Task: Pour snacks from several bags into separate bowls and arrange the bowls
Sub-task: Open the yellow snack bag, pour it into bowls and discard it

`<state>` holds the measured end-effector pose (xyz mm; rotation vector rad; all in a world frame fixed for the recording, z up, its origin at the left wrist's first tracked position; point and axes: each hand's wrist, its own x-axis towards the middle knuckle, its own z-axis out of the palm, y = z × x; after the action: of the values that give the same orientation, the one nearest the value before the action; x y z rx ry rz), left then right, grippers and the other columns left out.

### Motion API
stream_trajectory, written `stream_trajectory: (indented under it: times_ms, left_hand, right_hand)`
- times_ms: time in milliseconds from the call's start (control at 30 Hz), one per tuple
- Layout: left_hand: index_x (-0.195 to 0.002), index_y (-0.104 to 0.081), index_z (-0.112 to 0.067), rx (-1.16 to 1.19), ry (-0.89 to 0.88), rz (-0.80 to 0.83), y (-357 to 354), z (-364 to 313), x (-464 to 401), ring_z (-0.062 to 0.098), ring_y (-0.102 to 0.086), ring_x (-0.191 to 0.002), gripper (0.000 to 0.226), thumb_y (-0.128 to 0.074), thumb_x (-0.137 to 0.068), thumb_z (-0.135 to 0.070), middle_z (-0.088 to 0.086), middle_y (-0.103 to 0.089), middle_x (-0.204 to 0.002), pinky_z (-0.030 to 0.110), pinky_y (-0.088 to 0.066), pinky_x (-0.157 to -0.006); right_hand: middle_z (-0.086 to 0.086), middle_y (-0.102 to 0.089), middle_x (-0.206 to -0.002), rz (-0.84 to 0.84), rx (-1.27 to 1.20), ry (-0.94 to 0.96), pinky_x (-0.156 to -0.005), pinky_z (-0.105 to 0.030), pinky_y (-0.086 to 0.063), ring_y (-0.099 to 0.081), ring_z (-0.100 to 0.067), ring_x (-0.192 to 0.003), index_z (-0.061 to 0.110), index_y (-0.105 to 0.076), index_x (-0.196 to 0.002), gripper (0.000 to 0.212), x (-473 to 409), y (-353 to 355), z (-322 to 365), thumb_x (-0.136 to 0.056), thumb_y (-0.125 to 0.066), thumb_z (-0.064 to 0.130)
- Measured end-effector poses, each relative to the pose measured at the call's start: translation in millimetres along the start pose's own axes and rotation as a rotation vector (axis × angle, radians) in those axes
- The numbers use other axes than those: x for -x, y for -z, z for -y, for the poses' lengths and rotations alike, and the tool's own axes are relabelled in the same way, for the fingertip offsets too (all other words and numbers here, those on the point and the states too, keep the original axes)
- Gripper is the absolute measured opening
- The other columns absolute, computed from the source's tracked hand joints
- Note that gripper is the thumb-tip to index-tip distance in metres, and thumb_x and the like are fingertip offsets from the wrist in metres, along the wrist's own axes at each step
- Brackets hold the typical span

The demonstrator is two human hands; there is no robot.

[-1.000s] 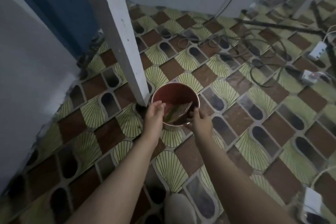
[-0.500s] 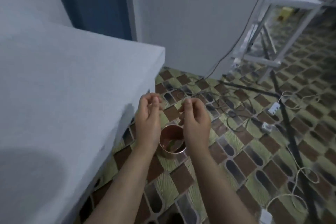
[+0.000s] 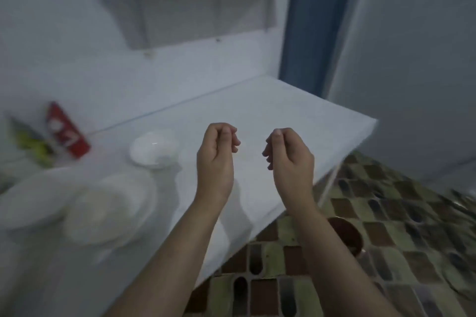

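Both bare forearms reach forward and up, side by side and apart. The left hand (image 3: 215,154) and the right hand (image 3: 288,156) hang with fingers loosely curled toward each other, seemingly holding nothing, though the picture is blurred.

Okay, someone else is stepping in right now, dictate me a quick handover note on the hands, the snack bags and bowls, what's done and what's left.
Left hand and right hand: both raised over the white table, fingers loosely curled, holding nothing.
Bowls: a small white bowl sits mid-table; two larger white bowls at the left, blurred, the nearer one seemingly holding pale snacks.
Bags: a red bag and a green bag stand at the back left.
A red bin sits on the floor by the table.
Done: apparently one pour. Left: the remaining bags, then arranging the bowls.
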<state>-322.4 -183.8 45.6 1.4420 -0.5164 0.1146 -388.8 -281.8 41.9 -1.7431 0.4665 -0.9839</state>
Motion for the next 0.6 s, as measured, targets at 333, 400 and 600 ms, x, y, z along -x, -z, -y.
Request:
stream_trajectory:
  times_ms: [333,400,600]
  left_hand:
    - [-0.083,-0.055,-0.019,-0.297,-0.007,-0.521,267,-10,-29,0.007,-0.049,-0.066,0.022,-0.042,-0.102,-0.017,-0.008,-0.056,-0.073,0.027,-0.039,-0.07]
    - [-0.085,-0.054,-0.018,-0.362,0.003,-0.573,315,-7,-38,0.001,-0.048,-0.064,0.019,-0.043,-0.101,-0.017,-0.008,-0.054,-0.073,0.023,-0.038,-0.068]
    - [-0.088,-0.056,-0.012,-0.593,-0.077,-0.694,436,-2,-75,0.013,-0.05,-0.067,0.015,-0.048,-0.099,-0.016,0.008,-0.059,-0.078,0.018,-0.037,-0.063]
  right_hand:
    - [-0.005,-0.063,-0.067,0.387,-0.211,0.029,-0.06,-0.047,-0.05,-0.058,-0.031,-0.067,0.012,-0.059,-0.081,0.027,67,-225,84,-0.102,-0.046,0.023]
    - [-0.007,-0.063,-0.067,0.427,-0.233,0.061,-0.06,-0.048,-0.051,-0.058,-0.031,-0.067,0.012,-0.059,-0.081,0.028,75,-271,97,-0.102,-0.047,0.024]
    - [-0.009,-0.058,-0.059,0.464,-0.27,0.182,-0.075,-0.034,-0.052,-0.054,-0.01,-0.054,0.005,-0.052,-0.075,0.035,89,-387,130,-0.103,-0.047,0.024]
